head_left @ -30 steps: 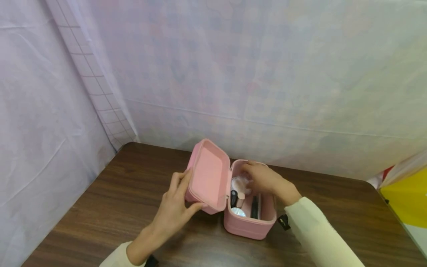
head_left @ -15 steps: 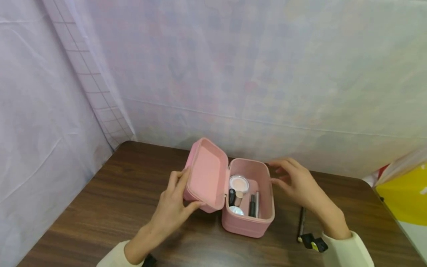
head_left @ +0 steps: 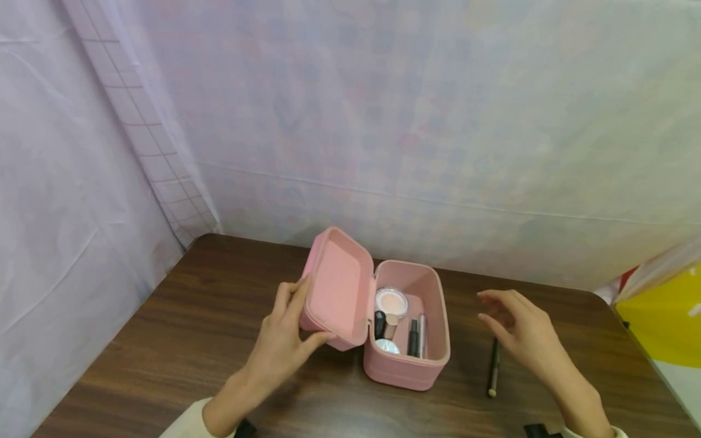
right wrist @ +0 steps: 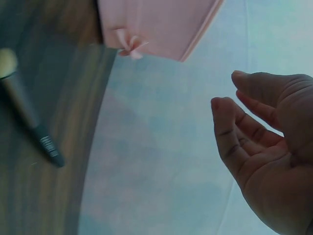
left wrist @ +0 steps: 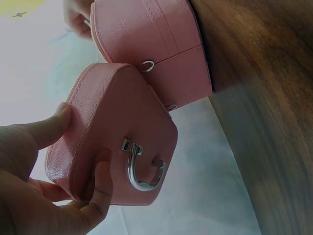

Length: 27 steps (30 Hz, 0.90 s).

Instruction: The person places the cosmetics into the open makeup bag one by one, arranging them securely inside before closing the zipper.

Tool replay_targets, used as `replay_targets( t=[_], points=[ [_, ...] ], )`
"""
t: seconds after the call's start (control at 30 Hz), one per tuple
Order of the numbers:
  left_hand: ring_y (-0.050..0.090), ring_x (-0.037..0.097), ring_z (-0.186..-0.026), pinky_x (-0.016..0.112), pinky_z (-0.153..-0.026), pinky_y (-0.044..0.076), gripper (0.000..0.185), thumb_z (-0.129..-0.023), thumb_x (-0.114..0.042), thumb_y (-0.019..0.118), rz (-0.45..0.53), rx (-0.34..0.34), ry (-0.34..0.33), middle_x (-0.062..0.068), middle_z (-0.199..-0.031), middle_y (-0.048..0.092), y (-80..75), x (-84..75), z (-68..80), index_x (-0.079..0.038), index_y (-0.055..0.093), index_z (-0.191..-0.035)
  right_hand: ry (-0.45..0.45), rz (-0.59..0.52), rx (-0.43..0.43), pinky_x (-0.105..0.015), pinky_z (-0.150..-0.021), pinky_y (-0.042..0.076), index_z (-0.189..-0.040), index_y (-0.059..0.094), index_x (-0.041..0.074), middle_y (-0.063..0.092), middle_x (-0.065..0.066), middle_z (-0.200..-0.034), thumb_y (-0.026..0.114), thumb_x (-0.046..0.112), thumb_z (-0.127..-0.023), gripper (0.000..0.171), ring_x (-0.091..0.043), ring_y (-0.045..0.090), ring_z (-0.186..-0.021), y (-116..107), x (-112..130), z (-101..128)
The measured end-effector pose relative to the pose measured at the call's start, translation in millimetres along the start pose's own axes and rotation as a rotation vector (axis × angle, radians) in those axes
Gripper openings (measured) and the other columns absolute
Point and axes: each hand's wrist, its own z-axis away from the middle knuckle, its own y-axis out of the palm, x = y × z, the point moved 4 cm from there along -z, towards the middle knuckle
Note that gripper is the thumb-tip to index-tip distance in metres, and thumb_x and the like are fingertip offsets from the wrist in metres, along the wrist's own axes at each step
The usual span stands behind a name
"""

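A pink makeup case [head_left: 405, 374] stands on the table with its lid [head_left: 341, 286] swung out to the left. My left hand [head_left: 279, 340] grips that lid at its outer edge, thumb on one side and fingers on the other; the left wrist view shows the lid's silver handle [left wrist: 139, 169]. Inside the case lie a round compact [head_left: 392, 302], a dark tube [head_left: 413, 338], a slim silvery tube [head_left: 421, 334] and several other small cosmetics. To the right, my right hand [head_left: 526, 331] hovers with loosely bent fingers, holding nothing. Beside it a makeup brush [head_left: 495, 368] lies on the wood.
The dark wooden table [head_left: 164, 340] has a rounded far edge. Behind it hangs a pale patterned curtain [head_left: 416, 121]. At far right is a yellow object [head_left: 665, 322]. A small pink bow [right wrist: 131, 44] decorates the case in the right wrist view.
My right hand has come out of the case and moved right, past its rim to above the brush. The compact it partly covered now shows whole. My left hand keeps holding the lid.
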Motion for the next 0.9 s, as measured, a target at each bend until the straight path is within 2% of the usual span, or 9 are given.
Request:
replay_targets(
  t=[0.2, 0.33, 0.43, 0.6, 0.77, 0.83, 0.9],
  points=[
    [0.059, 0.021, -0.080, 0.031, -0.071, 0.055, 0.097, -0.063, -0.010, 0.088, 0.006, -0.004, 0.009, 0.016, -0.122, 0.043, 0.7, 0.1, 0.8, 0.004, 0.036, -0.144, 0.121, -0.038, -0.027, -0.008, -0.062, 0.045, -0.112, 0.064, 0.002, 0.063, -0.002, -0.090, 0.080, -0.007, -0.070, 0.045, -0.005, 0.058, -0.074, 3, -14, 26],
    [0.059, 0.021, -0.080, 0.032, -0.071, 0.055, 0.096, -0.064, -0.010, 0.087, 0.009, -0.005, 0.013, 0.016, -0.123, 0.043, 1.6, 0.6, 0.9, 0.003, 0.035, -0.144, 0.278, -0.023, -0.017, -0.009, -0.060, 0.045, -0.112, 0.063, 0.001, 0.066, -0.004, -0.088, 0.076, 0.003, -0.080, 0.035, 0.000, 0.058, -0.072, 10, -26, 46],
    [0.058, 0.021, -0.078, 0.032, -0.070, 0.055, 0.096, -0.064, -0.010, 0.087, 0.008, -0.008, 0.018, 0.016, -0.122, 0.043, 1.6, 0.9, 0.8, 0.003, 0.035, -0.144, 0.426, -0.008, 0.020, -0.013, -0.060, 0.047, -0.113, 0.063, 0.002, 0.069, -0.008, -0.092, 0.073, 0.016, -0.086, 0.032, -0.005, 0.062, -0.073, 16, -35, 57],
    [0.059, 0.022, -0.079, 0.032, -0.070, 0.055, 0.096, -0.064, -0.010, 0.088, -0.006, -0.014, 0.022, 0.017, -0.123, 0.043, 0.6, 1.2, 0.6, 0.005, 0.036, -0.143, 0.724, -0.055, 0.098, -0.021, -0.060, 0.048, -0.121, 0.059, 0.002, 0.068, -0.015, -0.105, 0.067, 0.036, -0.090, 0.046, -0.025, 0.066, -0.082, 22, -51, 74],
    [0.059, 0.022, -0.080, 0.031, -0.070, 0.055, 0.096, -0.064, -0.010, 0.088, -0.008, -0.010, 0.014, 0.017, -0.123, 0.043, 0.3, 1.8, 0.6, 0.005, 0.036, -0.143, 1.019, -0.233, 0.203, -0.034, -0.067, 0.053, -0.129, 0.052, -0.003, 0.067, -0.016, -0.107, 0.067, 0.042, -0.088, 0.063, -0.020, 0.068, -0.077, 31, -63, 92],
    [0.059, 0.022, -0.080, 0.031, -0.070, 0.055, 0.096, -0.064, -0.010, 0.088, -0.010, -0.008, 0.011, 0.016, -0.122, 0.043, 0.2, 1.9, 0.7, 0.005, 0.036, -0.143, 1.085, -0.291, 0.202, -0.035, -0.068, 0.054, -0.130, 0.050, -0.006, 0.068, -0.015, -0.104, 0.070, 0.041, -0.086, 0.067, -0.019, 0.068, -0.076, 35, -64, 97],
    [0.059, 0.022, -0.081, 0.031, -0.070, 0.055, 0.096, -0.064, -0.010, 0.088, -0.012, -0.010, 0.011, 0.016, -0.121, 0.043, -0.4, 2.0, 0.9, 0.005, 0.036, -0.143, 1.103, -0.312, 0.185, -0.031, -0.067, 0.054, -0.129, 0.051, -0.007, 0.069, -0.014, -0.103, 0.074, 0.040, -0.083, 0.069, -0.017, 0.068, -0.074, 38, -64, 99]
  ],
)
